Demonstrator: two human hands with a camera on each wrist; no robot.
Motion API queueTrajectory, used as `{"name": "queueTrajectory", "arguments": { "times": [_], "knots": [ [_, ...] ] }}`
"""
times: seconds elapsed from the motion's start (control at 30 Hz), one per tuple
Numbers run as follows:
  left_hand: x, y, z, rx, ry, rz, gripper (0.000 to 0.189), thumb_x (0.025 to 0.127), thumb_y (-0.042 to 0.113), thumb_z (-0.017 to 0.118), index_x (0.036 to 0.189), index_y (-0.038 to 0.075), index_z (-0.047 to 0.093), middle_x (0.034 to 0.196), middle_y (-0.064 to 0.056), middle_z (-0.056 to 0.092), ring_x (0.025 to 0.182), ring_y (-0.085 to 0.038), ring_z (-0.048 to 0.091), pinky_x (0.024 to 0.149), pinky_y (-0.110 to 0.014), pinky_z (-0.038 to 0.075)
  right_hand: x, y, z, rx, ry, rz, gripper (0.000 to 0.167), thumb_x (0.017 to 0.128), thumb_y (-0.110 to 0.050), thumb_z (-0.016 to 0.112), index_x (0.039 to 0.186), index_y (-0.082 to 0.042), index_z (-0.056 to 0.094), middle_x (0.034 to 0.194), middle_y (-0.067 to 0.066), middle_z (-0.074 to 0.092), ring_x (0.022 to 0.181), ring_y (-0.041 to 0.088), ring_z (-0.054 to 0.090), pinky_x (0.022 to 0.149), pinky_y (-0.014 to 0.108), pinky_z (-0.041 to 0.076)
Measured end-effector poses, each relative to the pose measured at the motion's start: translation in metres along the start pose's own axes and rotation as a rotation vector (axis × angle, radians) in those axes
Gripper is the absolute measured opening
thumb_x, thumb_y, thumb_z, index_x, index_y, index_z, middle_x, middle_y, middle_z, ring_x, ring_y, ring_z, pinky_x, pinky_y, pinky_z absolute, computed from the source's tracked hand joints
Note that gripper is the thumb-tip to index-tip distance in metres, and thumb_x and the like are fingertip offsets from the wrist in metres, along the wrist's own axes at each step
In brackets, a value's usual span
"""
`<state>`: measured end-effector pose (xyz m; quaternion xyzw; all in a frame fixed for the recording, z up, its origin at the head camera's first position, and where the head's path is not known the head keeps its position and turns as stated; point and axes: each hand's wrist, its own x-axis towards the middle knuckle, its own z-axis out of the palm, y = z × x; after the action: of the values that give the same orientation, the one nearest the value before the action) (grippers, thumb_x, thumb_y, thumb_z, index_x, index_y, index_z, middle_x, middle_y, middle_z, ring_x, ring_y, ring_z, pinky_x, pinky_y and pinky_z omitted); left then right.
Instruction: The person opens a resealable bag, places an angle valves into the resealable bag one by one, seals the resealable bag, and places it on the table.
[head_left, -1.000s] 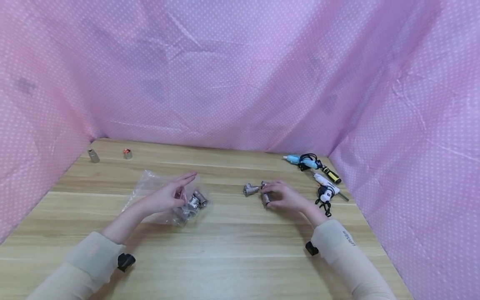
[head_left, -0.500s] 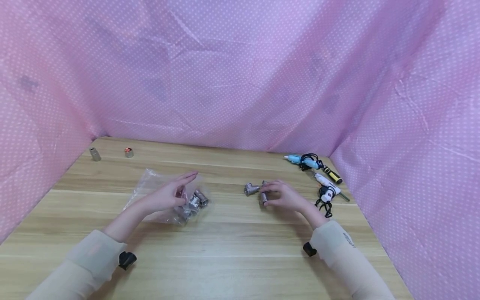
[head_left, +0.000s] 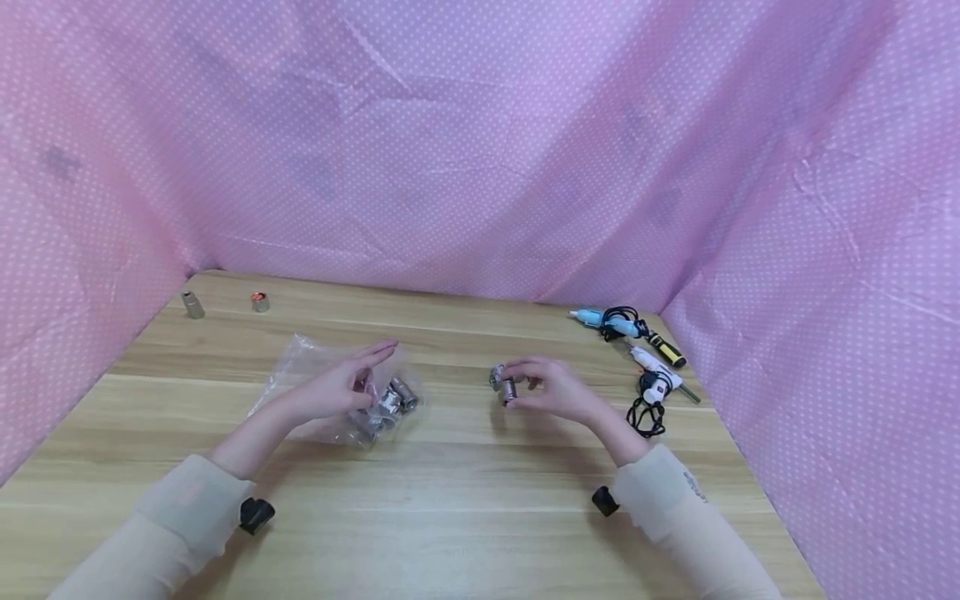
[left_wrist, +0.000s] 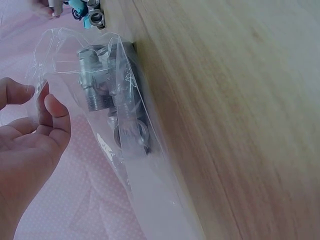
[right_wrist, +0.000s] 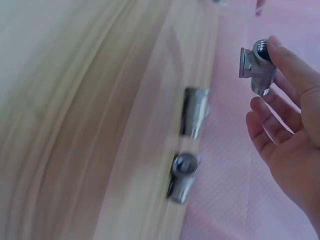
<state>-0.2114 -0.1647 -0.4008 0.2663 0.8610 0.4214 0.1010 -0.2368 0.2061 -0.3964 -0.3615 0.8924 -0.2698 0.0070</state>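
Observation:
My left hand (head_left: 330, 398) pinches the mouth of a clear plastic bag (left_wrist: 155, 200), which lies on the table. Inside it are several metal pipe fittings (left_wrist: 95, 80), some with threaded ends. My right hand (head_left: 557, 390) grips a silver tee pipe fitting (right_wrist: 260, 67) between thumb and fingers, its threaded opening showing in the right wrist view. Two more fittings lie on the table beyond it, one a cylinder-like body (right_wrist: 195, 112) and the other with its round opening showing (right_wrist: 183, 177). In the head view, the right fingers partly cover these.
On the far left stand a metal connector (head_left: 192, 305) and a short fitting with orange-red inside (head_left: 260, 302). To the right lie a blue glue gun (head_left: 588, 317), a yellow-and-black screwdriver handle (head_left: 667, 351) and a white glue gun (head_left: 654, 367) with black cords. Pink dotted cloth (head_left: 450, 167) surrounds the wooden table.
My right hand has picked up the tee fitting and carried it a little to the left. The left hand keeps its pinch on the bag almost unmoved.

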Motion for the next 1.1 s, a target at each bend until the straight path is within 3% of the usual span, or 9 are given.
{"name": "queueTrajectory", "arguments": {
  "times": [0.07, 0.17, 0.4, 0.6, 0.73, 0.9, 1.1],
  "knots": [
    [0.0, 0.001, 0.0, 0.003, -0.004, -0.003, 0.086, 0.076, 0.002, 0.062, 0.151, 0.007, 0.02, 0.155, -0.02, 0.016, 0.073, -0.014, 0.051, 0.063, -0.026, 0.049, 0.004, -0.007, 0.001, 0.056, 0.007, 0.0, 0.045, 0.077, -0.03, 0.076, 0.117, -0.011, 0.067, 0.125, 0.007, 0.061, 0.096, 0.024, 0.063, 0.077, 0.031, 0.054],
    [0.0, 0.001, -0.001, 0.012, -0.005, -0.005, 0.086, 0.076, 0.001, 0.062, 0.15, 0.007, 0.021, 0.155, -0.021, 0.016, 0.073, -0.014, 0.051, 0.063, -0.026, 0.048, 0.01, -0.016, 0.004, 0.154, 0.019, -0.012, 0.045, 0.078, -0.024, 0.076, 0.118, -0.006, 0.065, 0.123, 0.009, 0.061, 0.09, 0.023, 0.064, 0.076, 0.03, 0.055],
    [0.001, 0.001, -0.001, 0.02, -0.007, -0.004, 0.084, 0.076, 0.001, 0.062, 0.15, 0.006, 0.021, 0.154, -0.019, 0.018, 0.073, -0.013, 0.05, 0.063, -0.025, 0.048, 0.028, -0.033, 0.018, 0.32, 0.037, -0.013, 0.047, 0.077, -0.009, 0.075, 0.121, 0.0, 0.061, 0.123, 0.015, 0.059, 0.097, 0.028, 0.063, 0.082, 0.039, 0.055],
    [0.0, 0.001, -0.002, 0.004, 0.0, 0.001, 0.084, 0.076, 0.001, 0.063, 0.15, 0.005, 0.022, 0.153, -0.018, 0.022, 0.073, -0.013, 0.05, 0.063, -0.024, 0.047, 0.05, -0.046, 0.043, 0.412, 0.057, -0.031, 0.048, 0.075, -0.001, 0.075, 0.121, 0.001, 0.061, 0.117, 0.015, 0.061, 0.096, 0.024, 0.062, 0.081, 0.03, 0.055],
    [0.0, 0.0, -0.003, -0.01, -0.005, 0.002, 0.085, 0.076, 0.001, 0.063, 0.15, 0.005, 0.021, 0.153, -0.018, 0.021, 0.074, -0.014, 0.05, 0.065, -0.025, 0.048, 0.064, -0.055, 0.059, 0.51, 0.074, -0.018, 0.048, 0.074, 0.001, 0.075, 0.119, 0.001, 0.061, 0.113, 0.015, 0.063, 0.096, 0.023, 0.063, 0.082, 0.03, 0.055],
    [0.0, 0.0, -0.004, -0.021, -0.017, -0.002, 0.085, 0.077, 0.002, 0.063, 0.15, 0.006, 0.021, 0.151, -0.018, 0.023, 0.077, -0.015, 0.051, 0.067, -0.026, 0.048, 0.077, -0.064, 0.075, 0.594, 0.082, 0.049, 0.047, 0.075, 0.002, 0.075, 0.12, 0.004, 0.06, 0.113, 0.021, 0.063, 0.096, 0.033, 0.064, 0.081, 0.034, 0.055],
    [-0.001, 0.0, -0.004, -0.061, -0.028, 0.001, 0.085, 0.077, 0.0, 0.062, 0.151, 0.008, 0.02, 0.151, -0.017, 0.024, 0.079, -0.017, 0.051, 0.067, -0.026, 0.049, 0.085, -0.086, 0.088, 0.663, 0.09, 0.158, 0.047, 0.074, 0.001, 0.075, 0.119, 0.006, 0.06, 0.107, 0.026, 0.064, 0.093, 0.036, 0.065, 0.075, 0.022, 0.055]
  ]
}}
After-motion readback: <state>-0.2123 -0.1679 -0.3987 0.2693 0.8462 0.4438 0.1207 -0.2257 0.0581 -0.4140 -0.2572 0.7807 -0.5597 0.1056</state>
